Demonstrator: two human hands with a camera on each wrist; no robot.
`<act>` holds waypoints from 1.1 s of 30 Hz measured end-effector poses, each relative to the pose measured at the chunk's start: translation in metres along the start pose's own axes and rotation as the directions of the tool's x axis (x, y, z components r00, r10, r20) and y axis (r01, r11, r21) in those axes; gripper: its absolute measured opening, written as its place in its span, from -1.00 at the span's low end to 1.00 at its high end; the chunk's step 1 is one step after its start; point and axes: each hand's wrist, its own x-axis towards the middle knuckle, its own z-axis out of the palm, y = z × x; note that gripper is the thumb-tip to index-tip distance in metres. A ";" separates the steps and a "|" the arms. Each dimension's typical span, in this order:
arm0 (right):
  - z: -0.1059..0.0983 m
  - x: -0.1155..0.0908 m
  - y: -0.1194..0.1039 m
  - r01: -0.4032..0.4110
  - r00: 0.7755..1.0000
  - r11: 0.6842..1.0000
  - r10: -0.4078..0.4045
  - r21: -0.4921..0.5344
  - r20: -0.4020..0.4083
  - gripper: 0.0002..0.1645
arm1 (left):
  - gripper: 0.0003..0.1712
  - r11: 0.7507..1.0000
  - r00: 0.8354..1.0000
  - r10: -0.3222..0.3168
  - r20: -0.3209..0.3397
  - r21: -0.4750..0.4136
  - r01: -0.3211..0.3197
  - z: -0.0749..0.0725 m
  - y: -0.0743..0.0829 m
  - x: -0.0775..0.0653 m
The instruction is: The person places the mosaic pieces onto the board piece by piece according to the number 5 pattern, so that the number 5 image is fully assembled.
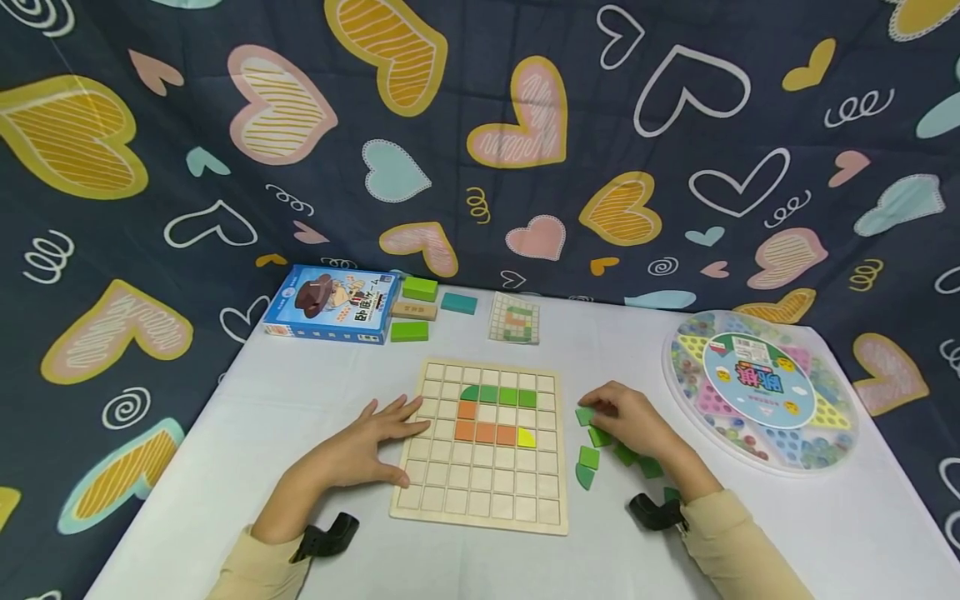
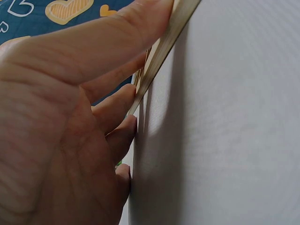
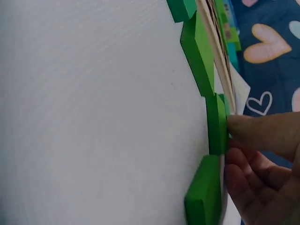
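Note:
A square wooden grid board [image 1: 480, 524] lies mid-table. It bears green tiles [image 1: 507, 397] in one row, orange tiles [image 1: 485, 432] down and along another, and a yellow round-edged tile [image 1: 527, 437]. With fingers spread, my left hand [image 1: 360, 450] rests at the board's left edge; the left wrist view shows the thumb [image 2: 136, 23] against the rim. To the board's right, my right hand [image 1: 630, 421] bends its fingers over loose green tiles [image 1: 588, 457]. In the right wrist view the thumb [image 3: 248, 129] touches one green tile [image 3: 216, 124]; whether it is pinched is hidden.
At the back left lies a blue box [image 1: 330, 304], beside green blocks [image 1: 418, 288], a teal block [image 1: 459, 303] and a wooden block [image 1: 414, 311]. A small pattern card [image 1: 514, 318] is behind the board. On the right sits a round marble-game case [image 1: 761, 392].

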 end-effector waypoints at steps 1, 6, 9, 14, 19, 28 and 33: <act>0.001 0.000 0.000 0.003 1.000 1.000 -0.003 -0.004 -0.009 -0.73 | -0.06 1.000 1.000 0.002 0.000 -0.001 -0.002 0.000 0.000 0.000; 0.002 0.001 0.003 0.016 1.000 1.000 -0.016 -0.016 -0.024 -0.73 | -0.05 1.000 1.000 0.007 0.006 -0.007 -0.007 0.000 0.001 0.000; 0.002 0.002 0.004 0.020 1.000 1.000 -0.021 -0.022 -0.023 -0.72 | -0.05 1.000 1.000 0.002 0.005 -0.004 -0.002 0.000 0.000 0.000; 0.003 0.003 0.000 0.033 0.999 0.997 -0.035 -0.063 -0.035 -0.73 | -0.05 1.000 1.000 0.001 0.005 -0.002 -0.001 0.000 0.000 0.001; 0.008 -0.008 -0.021 0.062 0.996 0.997 -0.065 -0.048 -0.056 -0.71 | -0.04 1.000 1.000 0.004 0.008 0.007 -0.004 0.000 -0.001 0.001; 0.036 -0.027 -0.064 0.224 0.974 0.975 -0.224 0.005 0.017 -0.70 | -0.06 1.000 1.000 0.000 0.003 0.004 0.000 -0.002 0.000 0.000; 0.049 -0.025 -0.070 0.241 0.970 0.968 -0.237 -0.073 0.060 -0.70 | -0.06 1.000 1.000 -0.003 0.005 -0.003 0.003 -0.001 0.000 0.000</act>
